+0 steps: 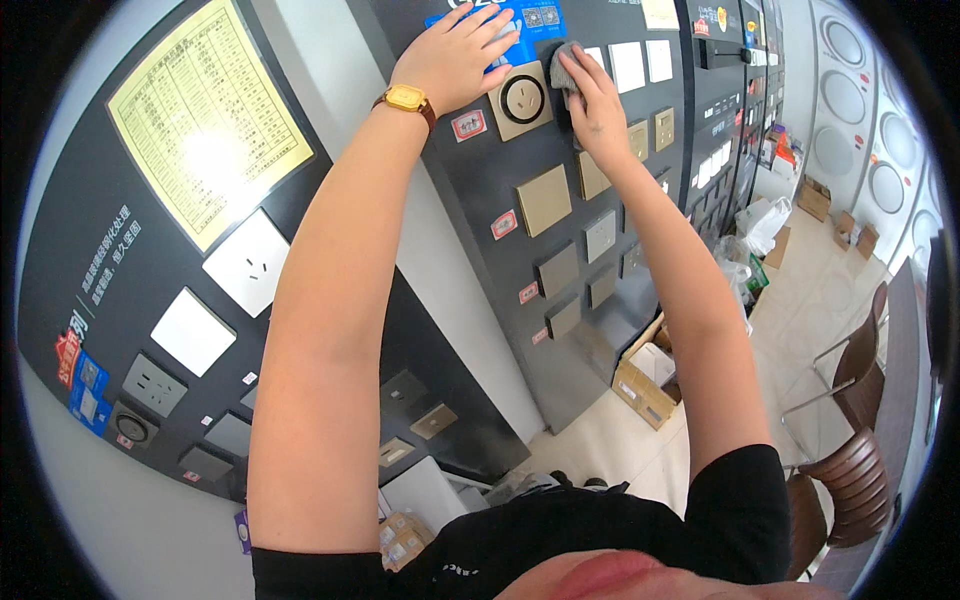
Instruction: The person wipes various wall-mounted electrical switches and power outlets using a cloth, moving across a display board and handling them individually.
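Observation:
My right hand (598, 116) presses a grey cloth (563, 69) to the dark display panel (480, 180), beside a row of white switch plates (627, 66). Higher up and to the left, my left hand (454, 60) lies flat with fingers spread, partly over a blue card (541, 21) on the same panel; it holds nothing. Just below the left hand is a gold socket plate (523, 100) with a black ring, and a red-and-white label (469, 126) sits beside it. A blank gold plate (544, 200) is mounted lower down. Whatever is under the cloth is hidden.
Another dark panel on the left bears a glossy yellow sheet (214, 127) and a white socket (249, 262). An open cardboard box (643, 386) stands on the floor, with plastic bags (761, 225) behind it. Brown chairs (847, 487) stand by a table at right, and round lamps line the far wall.

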Tool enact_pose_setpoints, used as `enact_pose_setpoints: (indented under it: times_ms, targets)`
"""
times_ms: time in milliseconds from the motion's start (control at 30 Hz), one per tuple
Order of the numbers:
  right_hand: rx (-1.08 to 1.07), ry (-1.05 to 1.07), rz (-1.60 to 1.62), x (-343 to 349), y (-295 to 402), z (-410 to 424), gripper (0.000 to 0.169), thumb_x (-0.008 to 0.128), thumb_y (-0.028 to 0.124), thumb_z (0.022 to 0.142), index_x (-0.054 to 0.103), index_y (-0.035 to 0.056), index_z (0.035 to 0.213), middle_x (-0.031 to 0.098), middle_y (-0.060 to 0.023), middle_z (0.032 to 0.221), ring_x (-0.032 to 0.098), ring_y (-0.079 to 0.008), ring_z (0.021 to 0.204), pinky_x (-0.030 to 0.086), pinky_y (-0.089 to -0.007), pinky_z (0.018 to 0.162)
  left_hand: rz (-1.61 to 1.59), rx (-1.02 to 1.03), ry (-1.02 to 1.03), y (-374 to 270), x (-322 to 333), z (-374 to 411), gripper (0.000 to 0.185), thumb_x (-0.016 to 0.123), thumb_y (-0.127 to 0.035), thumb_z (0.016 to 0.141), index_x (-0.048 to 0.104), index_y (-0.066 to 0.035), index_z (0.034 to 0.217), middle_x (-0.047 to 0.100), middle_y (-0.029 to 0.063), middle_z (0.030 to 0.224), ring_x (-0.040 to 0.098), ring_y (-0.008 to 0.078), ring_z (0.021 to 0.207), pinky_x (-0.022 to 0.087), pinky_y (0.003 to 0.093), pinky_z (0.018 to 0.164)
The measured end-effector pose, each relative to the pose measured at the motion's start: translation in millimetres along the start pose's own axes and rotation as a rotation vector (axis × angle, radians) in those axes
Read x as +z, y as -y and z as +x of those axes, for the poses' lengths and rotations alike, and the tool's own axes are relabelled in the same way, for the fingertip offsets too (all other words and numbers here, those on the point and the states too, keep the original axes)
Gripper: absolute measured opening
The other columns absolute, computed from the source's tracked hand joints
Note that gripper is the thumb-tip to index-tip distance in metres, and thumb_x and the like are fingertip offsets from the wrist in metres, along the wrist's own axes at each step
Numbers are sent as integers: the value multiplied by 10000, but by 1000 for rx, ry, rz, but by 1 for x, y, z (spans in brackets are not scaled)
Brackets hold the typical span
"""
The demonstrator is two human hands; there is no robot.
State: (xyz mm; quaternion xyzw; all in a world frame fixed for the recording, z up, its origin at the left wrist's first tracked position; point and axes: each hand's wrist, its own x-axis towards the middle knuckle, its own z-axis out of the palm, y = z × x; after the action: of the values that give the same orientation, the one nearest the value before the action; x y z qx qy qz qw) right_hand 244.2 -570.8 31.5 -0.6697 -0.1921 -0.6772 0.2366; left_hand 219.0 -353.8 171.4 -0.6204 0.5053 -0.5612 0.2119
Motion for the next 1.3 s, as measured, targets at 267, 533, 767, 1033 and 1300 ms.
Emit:
enact_pose_setpoints:
  times_ms: [267, 533, 767, 1033, 1300]
  targets:
    - [369, -35, -28, -11, -61, -3, 460, 514, 44, 857, 535, 92, 1314, 493, -151, 1380, 486, -363, 1231, 402, -412, 1036, -14, 11, -4, -3, 4, 13, 433, 534, -332, 898, 589, -55, 1226, 537, 114, 1339, 432, 248, 1302, 293, 406, 1118]
    - [90, 137, -91, -16, 10, -50, 591, 487, -53, 831, 449, 117, 1396, 376, -136, 1479, 402, -344, 1322, 352, -401, 1095, 232, -25, -15, 1, 19, -4, 399, 544, -393, 928, 606, -163, 1248, 536, 34, 1369, 439, 179, 1305, 310, 370, 1123]
    - [288, 73, 25, -15, -7, -74, 588, 497, -45, 831, 434, 83, 1401, 390, -165, 1469, 407, -365, 1316, 342, -401, 1100, 229, -28, -25, 0, 20, 1, 406, 544, -400, 926, 606, -160, 1248, 526, 34, 1380, 433, 183, 1312, 305, 371, 1126]
    - [281, 244, -2, -25, 45, -138, 623, 466, -77, 824, 418, 89, 1422, 357, -112, 1502, 343, -349, 1368, 304, -405, 1122, 201, -27, -27, -4, 18, 4, 419, 574, -366, 908, 593, -154, 1269, 532, 36, 1372, 446, 179, 1300, 304, 367, 1126]
    - [276, 366, -101, -39, 43, -170, 649, 529, -81, 768, 443, 89, 1389, 364, -93, 1495, 346, -339, 1361, 336, -405, 1111, 36, 2, 60, -32, 1, -8, 426, 522, -276, 890, 570, -57, 1252, 510, 108, 1365, 412, 242, 1320, 265, 408, 1137]
